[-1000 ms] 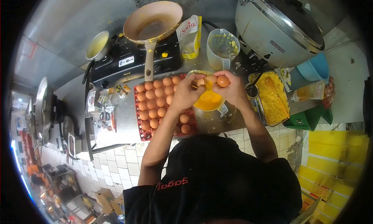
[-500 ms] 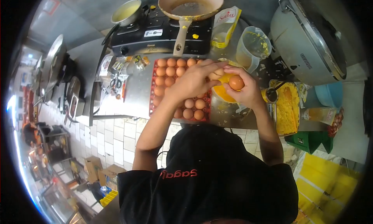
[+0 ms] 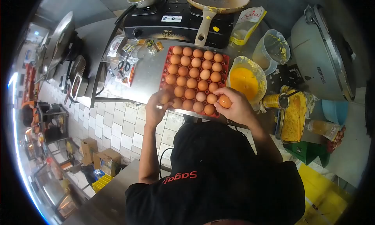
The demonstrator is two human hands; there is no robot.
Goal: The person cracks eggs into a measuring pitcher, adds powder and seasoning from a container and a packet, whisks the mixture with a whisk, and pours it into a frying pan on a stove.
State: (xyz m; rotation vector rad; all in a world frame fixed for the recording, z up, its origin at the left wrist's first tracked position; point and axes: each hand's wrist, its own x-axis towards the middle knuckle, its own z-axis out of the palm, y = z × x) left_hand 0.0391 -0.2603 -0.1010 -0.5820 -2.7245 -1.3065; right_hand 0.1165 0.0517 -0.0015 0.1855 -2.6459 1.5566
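Note:
My left hand (image 3: 156,109) is at the front left corner of a red plastic egg tray (image 3: 226,64), its fingers closed around a brown egg (image 3: 165,98). Whether that egg still rests in the tray I cannot tell. In my right hand (image 3: 237,106) another brown egg (image 3: 225,101) is gripped by the fingertips, just off the tray's front right corner. Brown eggs fill the tray in rows. Right behind my right hand stands a clear bowl (image 3: 262,73) holding orange-yellow liquid egg (image 3: 244,79).
Behind the tray is a black gas stove (image 3: 175,27) with a frying pan (image 3: 244,0) and a small pot (image 3: 150,1). To the right are a plastic jug (image 3: 269,49), an opened can (image 3: 276,101), a tray of yellow food (image 3: 293,119) and a large cooker (image 3: 312,57). Scissors (image 3: 124,65) lie left.
Both hands have come away from above the bowl toward the tray's front edge. My left hand has moved left and down to the corner egg; my right hand still holds an egg.

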